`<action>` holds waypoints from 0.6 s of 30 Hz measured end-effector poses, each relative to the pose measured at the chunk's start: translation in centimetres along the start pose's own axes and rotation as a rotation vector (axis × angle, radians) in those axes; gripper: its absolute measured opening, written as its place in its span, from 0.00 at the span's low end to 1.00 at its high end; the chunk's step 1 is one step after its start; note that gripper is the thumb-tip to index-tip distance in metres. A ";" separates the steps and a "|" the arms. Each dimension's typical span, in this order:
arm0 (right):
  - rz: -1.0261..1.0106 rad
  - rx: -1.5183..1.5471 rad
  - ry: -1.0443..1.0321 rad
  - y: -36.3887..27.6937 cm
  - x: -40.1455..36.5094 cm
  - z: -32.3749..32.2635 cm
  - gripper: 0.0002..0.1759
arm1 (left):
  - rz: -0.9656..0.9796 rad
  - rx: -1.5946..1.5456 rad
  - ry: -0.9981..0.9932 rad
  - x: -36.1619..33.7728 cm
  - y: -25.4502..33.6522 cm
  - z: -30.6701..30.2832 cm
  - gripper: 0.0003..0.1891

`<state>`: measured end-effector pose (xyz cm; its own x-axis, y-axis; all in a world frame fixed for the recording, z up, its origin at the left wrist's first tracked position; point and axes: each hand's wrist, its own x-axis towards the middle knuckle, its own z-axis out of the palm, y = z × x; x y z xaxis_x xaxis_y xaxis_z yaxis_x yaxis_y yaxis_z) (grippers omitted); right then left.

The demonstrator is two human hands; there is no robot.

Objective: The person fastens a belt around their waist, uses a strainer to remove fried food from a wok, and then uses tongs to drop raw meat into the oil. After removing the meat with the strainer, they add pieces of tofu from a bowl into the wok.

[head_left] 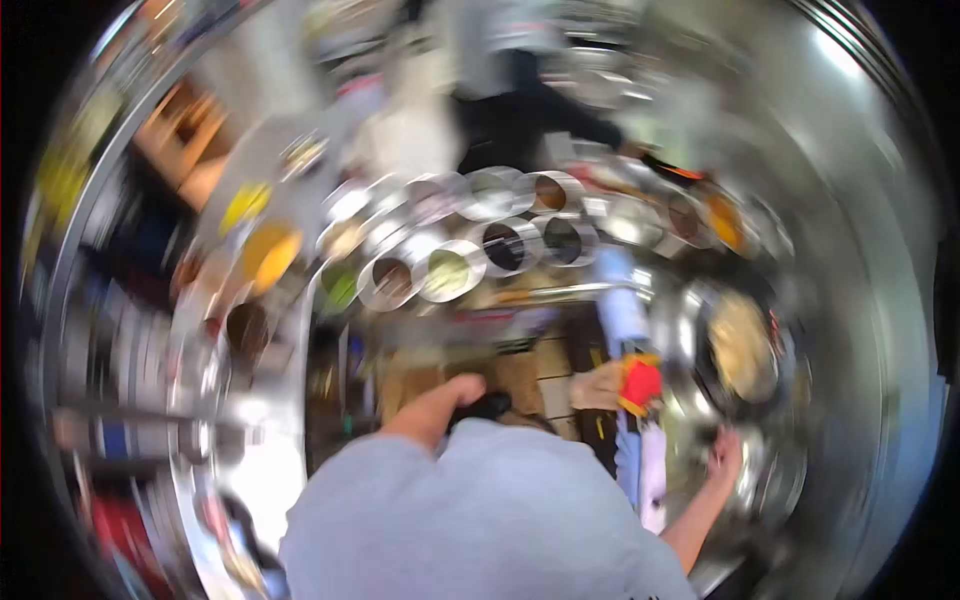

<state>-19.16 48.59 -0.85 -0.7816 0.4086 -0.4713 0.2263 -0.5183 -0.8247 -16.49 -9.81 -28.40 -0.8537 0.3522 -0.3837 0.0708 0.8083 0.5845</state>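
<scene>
My left hand [466, 388] is in front of my body at waist height, beside a dark object [490, 405] that I cannot make out. Motion blur hides whether its fingers grip anything. On the right, my right hand [727, 452] reaches to the stove side, just below a dark wok [707, 375] and near a shiny metal surface. Its fingers look curled, but smearing hides what they hold, if anything. Inside the wok lies a pale yellow mass of food [742, 345].
Several round metal containers [450, 272] of ingredients stand in rows ahead. A red and yellow cloth or mitt [640, 383] hangs by the stove. Beyond the containers, a person in dark clothing [530, 115] reaches towards a black-handled object. A steel counter [265, 440] runs along the left.
</scene>
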 end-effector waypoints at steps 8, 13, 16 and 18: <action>0.042 0.082 -0.300 -0.5 11.1 -5.6 0.11 | -0.450 -0.259 0.043 -8.6 2.2 1.1 0.13; -0.379 -0.741 -0.868 -3.6 8.2 -4.6 0.25 | -0.698 -0.334 0.139 -16.6 0.8 7.8 0.14; -1.188 -1.410 -0.777 -6.0 11.0 -7.5 0.16 | -0.696 -0.307 -0.120 -20.6 -1.0 12.3 0.12; 0.442 -0.467 -0.091 -8.2 5.7 -6.1 0.26 | -0.662 -0.330 -0.211 -21.9 -2.1 14.6 0.12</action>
<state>-21.94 59.77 1.33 -0.5981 0.1554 -0.7862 0.7510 -0.2336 -0.6176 9.59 -12.39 -31.68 -0.5459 -0.0465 -0.8365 -0.6066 0.7107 0.3563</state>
